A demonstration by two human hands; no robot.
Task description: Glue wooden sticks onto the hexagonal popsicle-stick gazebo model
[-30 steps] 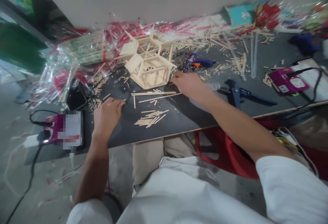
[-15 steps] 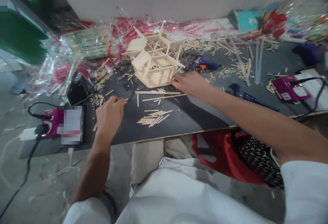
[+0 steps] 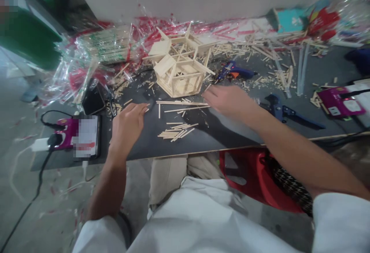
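My left hand (image 3: 128, 127) is closed in a pinch on a short wooden stick (image 3: 147, 109), whose pale end shows at the fingertips. To the right, my right hand (image 3: 224, 100) has its fingers pressed together over the right ends of several long wooden sticks (image 3: 182, 103). What it holds is hidden by the fingers. Just behind and left of it stands a small openwork model house (image 3: 186, 75) of thin sticks, with flat panels at its upper left. A loose pile of short sticks (image 3: 175, 132) lies nearer me, between the two hands.
Behind my right hand lies a blue glue gun (image 3: 237, 71); blue cutters (image 3: 291, 112) are to its right. A phone (image 3: 86, 137) and purple power box (image 3: 65, 133) sit left. Plastic-wrapped stick bundles (image 3: 108, 46) and stick scraps line the back. A red chair (image 3: 251, 176) stands below the edge.
My right hand has drawn away from the model's lower right corner, slightly right and toward me. My left hand has risen a little. The whole view has shifted slightly.
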